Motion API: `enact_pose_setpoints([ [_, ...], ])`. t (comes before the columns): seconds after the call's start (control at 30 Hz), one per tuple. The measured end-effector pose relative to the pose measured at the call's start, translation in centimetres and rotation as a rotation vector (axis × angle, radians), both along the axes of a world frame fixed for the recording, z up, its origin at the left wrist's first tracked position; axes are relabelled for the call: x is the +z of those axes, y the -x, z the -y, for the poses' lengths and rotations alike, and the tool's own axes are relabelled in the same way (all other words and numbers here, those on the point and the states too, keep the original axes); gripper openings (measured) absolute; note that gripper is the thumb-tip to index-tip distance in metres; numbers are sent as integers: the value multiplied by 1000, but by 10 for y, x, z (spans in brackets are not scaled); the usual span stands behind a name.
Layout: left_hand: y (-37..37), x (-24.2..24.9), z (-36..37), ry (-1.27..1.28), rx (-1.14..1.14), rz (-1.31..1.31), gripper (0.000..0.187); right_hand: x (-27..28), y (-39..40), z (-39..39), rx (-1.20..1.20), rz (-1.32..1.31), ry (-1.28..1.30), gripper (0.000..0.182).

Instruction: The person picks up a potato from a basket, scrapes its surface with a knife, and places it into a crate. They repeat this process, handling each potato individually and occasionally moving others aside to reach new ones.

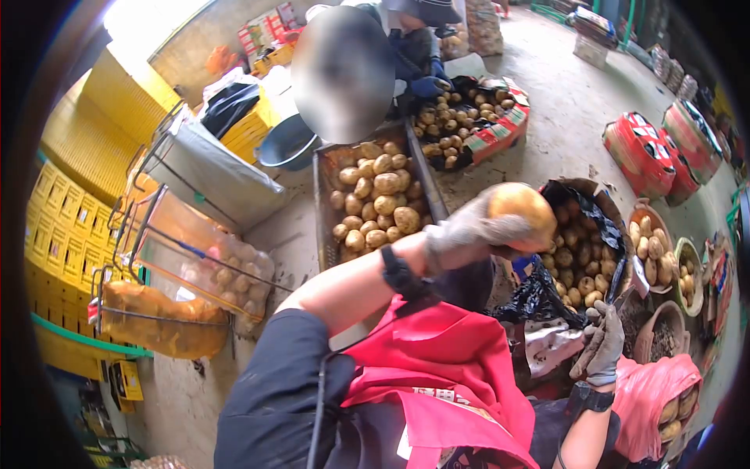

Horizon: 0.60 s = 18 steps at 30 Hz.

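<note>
A large potato (522, 216) is held up by my left hand (478, 233), which wears a grey glove with the fingers wrapped round it. Beneath and to the right of it is a container lined with black plastic and filled with potatoes (582, 254). My right hand (605, 341), also gloved, is at that container's near edge, beside the black plastic (543, 291). Its fingers point up and lie close together; whether anything is between them is too small to tell. A dark crate of potatoes (383, 195) stands beyond my left forearm.
Another person's gloved hand (430, 86) is at a box of potatoes (461, 117) ahead. Baskets of potatoes (652, 250) and red bags (637, 152) stand at the right. Wire frames with mesh bags (234, 273) and yellow crates (66, 227) are at the left.
</note>
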<state>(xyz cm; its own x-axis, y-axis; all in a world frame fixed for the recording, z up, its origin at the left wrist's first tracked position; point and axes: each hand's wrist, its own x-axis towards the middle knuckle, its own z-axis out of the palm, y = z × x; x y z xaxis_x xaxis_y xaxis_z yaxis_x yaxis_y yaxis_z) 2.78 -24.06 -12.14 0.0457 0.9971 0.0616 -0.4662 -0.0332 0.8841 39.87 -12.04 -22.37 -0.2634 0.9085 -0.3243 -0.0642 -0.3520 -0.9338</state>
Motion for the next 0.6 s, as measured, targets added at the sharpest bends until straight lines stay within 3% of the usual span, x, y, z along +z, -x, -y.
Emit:
enact_pose_setpoints([
  [0.2, 126, 11, 155, 57, 492, 26, 54, 3, 9, 24, 97, 114, -42, 50],
  [0.33, 198, 62, 257, 2, 825, -45, 45, -20, -9, 19, 68, 59, 50, 46],
  [0.4, 289, 60, 323, -239, 937, 110, 40, -34, -19, 3, 77, 111, 32, 45],
  [0.43, 316, 85, 356, -296, 932, 190, 42, -40, -25, -2, 98, 83, 70, 44],
  [0.5, 338, 120, 408, -366, 1136, 295, 52, -38, -34, 9, 36, 79, 58, 38],
  [0.53, 356, 119, 438, -435, 906, 80, 62, -37, -33, 8, 22, 56, 63, 32],
  [0.57, 369, 116, 458, -364, 933, -41, 71, -27, -29, 12, 28, 15, 58, 26],
  [0.6, 385, 110, 465, -345, 701, -79, 88, -25, -28, 14, 19, 27, 11, 23],
])
